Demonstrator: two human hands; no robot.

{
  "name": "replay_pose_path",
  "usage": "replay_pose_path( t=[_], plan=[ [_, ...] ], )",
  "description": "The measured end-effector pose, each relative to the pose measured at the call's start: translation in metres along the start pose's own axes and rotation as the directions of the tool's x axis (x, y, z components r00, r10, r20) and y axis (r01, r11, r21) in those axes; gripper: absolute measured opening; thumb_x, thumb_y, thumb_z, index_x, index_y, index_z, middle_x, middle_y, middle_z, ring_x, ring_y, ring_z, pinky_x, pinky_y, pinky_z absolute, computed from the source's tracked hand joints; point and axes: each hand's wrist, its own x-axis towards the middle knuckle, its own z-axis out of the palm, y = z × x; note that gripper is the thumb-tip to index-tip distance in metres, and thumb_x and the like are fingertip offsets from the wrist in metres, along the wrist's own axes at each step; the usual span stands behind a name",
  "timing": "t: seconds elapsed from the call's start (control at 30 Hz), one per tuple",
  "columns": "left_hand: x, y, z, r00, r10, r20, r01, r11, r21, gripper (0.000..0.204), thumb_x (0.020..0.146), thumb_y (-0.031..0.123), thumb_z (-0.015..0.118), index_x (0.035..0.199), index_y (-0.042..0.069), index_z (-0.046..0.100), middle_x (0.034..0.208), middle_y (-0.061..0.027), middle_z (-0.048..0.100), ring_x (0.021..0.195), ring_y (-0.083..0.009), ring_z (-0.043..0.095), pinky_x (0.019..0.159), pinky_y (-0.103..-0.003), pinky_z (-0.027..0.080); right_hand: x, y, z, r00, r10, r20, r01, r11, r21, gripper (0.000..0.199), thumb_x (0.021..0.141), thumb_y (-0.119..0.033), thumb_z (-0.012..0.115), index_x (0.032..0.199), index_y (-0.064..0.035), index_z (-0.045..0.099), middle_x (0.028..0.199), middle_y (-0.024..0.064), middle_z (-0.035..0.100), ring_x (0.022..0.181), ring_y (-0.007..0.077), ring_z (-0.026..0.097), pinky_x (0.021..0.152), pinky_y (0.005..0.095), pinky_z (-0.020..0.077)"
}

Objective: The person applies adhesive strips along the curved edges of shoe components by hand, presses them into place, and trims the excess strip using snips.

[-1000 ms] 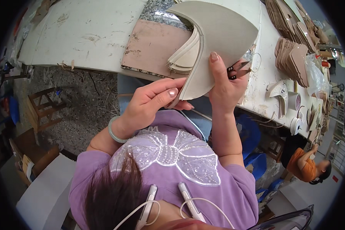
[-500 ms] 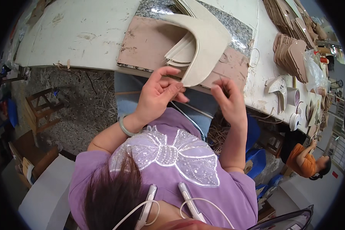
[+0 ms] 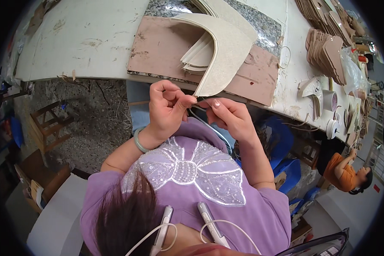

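A curved cream sheet piece (image 3: 232, 49) lies over a stack of similar pieces (image 3: 199, 54), its narrow end reaching the front edge of a pinkish-brown board (image 3: 151, 53). Just in front of that end, my left hand (image 3: 167, 109) is closed in a pinch, thumb against curled fingers. Close beside it, my right hand (image 3: 231, 116) also pinches, its fingertips almost meeting the left ones. Something thin seems to run between the fingertips, too small to name. A speckled stone slab (image 3: 266, 34) shows behind the board.
The white bench (image 3: 87, 27) extends to both sides. At right are stacks of brown cut pieces (image 3: 326, 53), a clear plastic bag (image 3: 355, 74), a tape roll (image 3: 330, 101) and a white spool (image 3: 332, 129). A wooden stool (image 3: 49, 123) stands left; a person in orange (image 3: 342, 173) is far right.
My right hand has come left and down, closing its gap to my left hand. The left hand has drifted slightly left and away from the cream piece's tip.
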Motion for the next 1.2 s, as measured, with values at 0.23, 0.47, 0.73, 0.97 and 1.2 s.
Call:
replay_pose_path(
  t=[0.23,0.47,0.73,0.97,1.2],
  plan=[
    [-0.003,-0.004,-0.001,0.998,0.043,0.039,-0.045,0.997,0.062,0.039,0.085,0.009,0.062,0.105,0.005,0.030,0.069,-0.0067,0.058,0.050,-0.0051,0.050,0.041,-0.017,0.040,0.006,0.001,0.007,0.997,-0.077,0.000,0.077,0.997,-0.015,0.026,0.093,-0.020,0.050,0.094,0.0033,0.062,0.066,-0.0006,0.056,0.062,0.0044,0.047,0.054,0.0203,0.0384],
    [-0.007,-0.004,-0.006,0.997,-0.055,0.054,0.051,0.996,0.079,0.040,0.086,0.012,0.062,0.110,0.004,0.031,0.067,-0.0046,0.055,0.047,-0.0044,0.046,0.040,-0.016,0.036,0.007,0.006,0.012,0.987,-0.139,-0.079,0.128,0.983,-0.131,0.025,0.091,-0.019,0.054,0.088,0.0038,0.065,0.065,0.0007,0.057,0.060,0.0049,0.048,0.053,0.0214,0.0396],
    [0.026,0.008,-0.023,0.864,-0.495,0.092,0.503,0.845,-0.181,0.096,0.080,0.074,0.005,0.101,-0.005,0.056,0.066,-0.0031,0.052,0.043,-0.0012,0.032,0.039,-0.013,0.023,-0.002,0.038,0.003,0.933,-0.342,-0.114,0.303,0.916,-0.264,0.027,0.093,-0.019,0.051,0.087,0.0045,0.063,0.062,0.0008,0.055,0.059,0.0056,0.048,0.056,0.0205,0.0404],
    [0.042,0.010,0.000,0.832,-0.464,0.303,0.499,0.865,-0.044,0.109,0.072,0.082,0.002,0.106,-0.006,0.056,0.074,-0.0048,0.055,0.043,-0.0016,0.030,0.040,-0.013,0.023,-0.021,0.044,0.000,0.947,-0.292,-0.136,0.243,0.925,-0.291,0.019,0.089,-0.013,0.052,0.094,0.0032,0.060,0.079,0.0083,0.060,0.068,0.0121,0.056,0.061,0.0249,0.0439],
    [0.026,0.013,0.019,0.936,-0.224,0.271,0.194,0.972,0.132,0.066,0.085,0.061,0.042,0.116,0.003,0.038,0.108,-0.0136,0.052,0.050,-0.0027,0.041,0.045,-0.014,0.033,-0.038,0.044,-0.028,0.918,-0.232,-0.322,0.172,0.964,-0.204,0.021,0.079,-0.012,0.067,0.095,-0.0008,0.061,0.081,0.0051,0.062,0.070,0.0096,0.057,0.064,0.0231,0.0453]
  ],
)
